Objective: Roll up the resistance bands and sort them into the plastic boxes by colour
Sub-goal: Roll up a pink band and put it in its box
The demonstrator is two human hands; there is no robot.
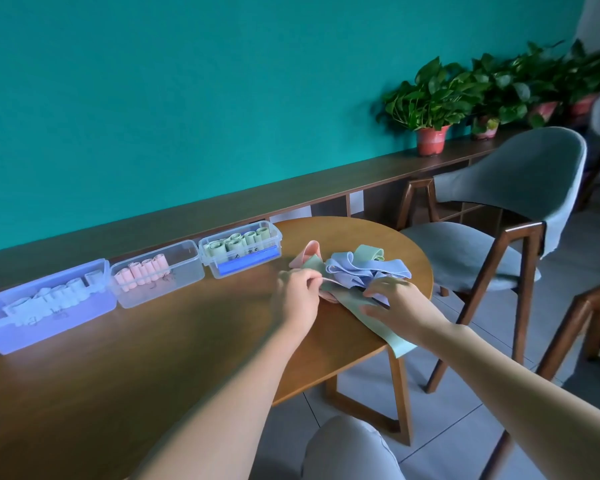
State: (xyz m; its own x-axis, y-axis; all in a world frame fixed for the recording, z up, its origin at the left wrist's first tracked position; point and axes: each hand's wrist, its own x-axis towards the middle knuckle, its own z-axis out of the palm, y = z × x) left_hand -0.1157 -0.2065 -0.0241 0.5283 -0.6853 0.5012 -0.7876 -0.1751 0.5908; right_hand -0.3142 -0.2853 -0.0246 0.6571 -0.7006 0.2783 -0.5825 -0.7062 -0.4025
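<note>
Wooden table (160,348): boxes (157,271), bands (361,271)

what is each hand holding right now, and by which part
Left hand pinches the pink band by its edge. Right hand presses on the green band; a grip cannot be told.

Both bare forearms reach forward and slightly right, side by side. The left hand (294,295) is curled, thumb and forefinger pinched together. The right hand (400,308) lies palm down, fingers spread and bent, thumb pointing left.
</note>
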